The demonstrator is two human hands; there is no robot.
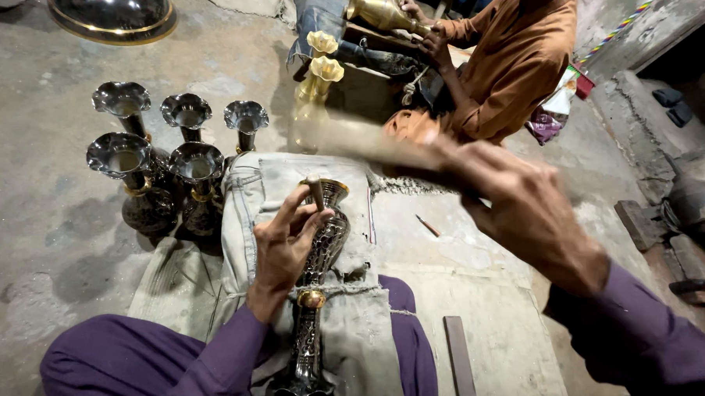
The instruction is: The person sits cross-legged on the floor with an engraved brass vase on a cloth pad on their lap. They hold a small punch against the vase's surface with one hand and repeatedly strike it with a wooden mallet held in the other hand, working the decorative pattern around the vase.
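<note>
Fingers [290, 212] of the left hand [280, 247] are curled round a small metal punch [316, 193], thumb and forefinger pinching it while its tip rests on the neck of the patterned vase [319, 258]. I log this vase as lying lengthwise along the lap, on a pale denim cloth [357, 330] spread over purple trousers [124, 362]; its flared mouth points away from me, its brass collar [311, 299] sits near the wrist, its foot is at the bottom edge of the view.

Far left, on the concrete floor [41, 232]: five dark fluted vases [171, 161] stand upright in a tight cluster, just beside the cloth's left edge. Above them, at the top edge, I see part of a large dark bowl [116, 15] with a gold rim.

Centre, beyond the cloth: two brass vases [317, 90] stand upright, close together.

Right of centre: the right hand [525, 211] is raised above the floor, fingers wrapped round a long wooden tool [366, 143] that is motion-blurred; I cannot tell its exact shape. Below it a small thin stick [427, 225] and a flat dark bar [460, 358] lie on the floor.

Upper right: another person in an orange shirt [519, 59] sits holding a brass vessel [377, 10] in both hands.
</note>
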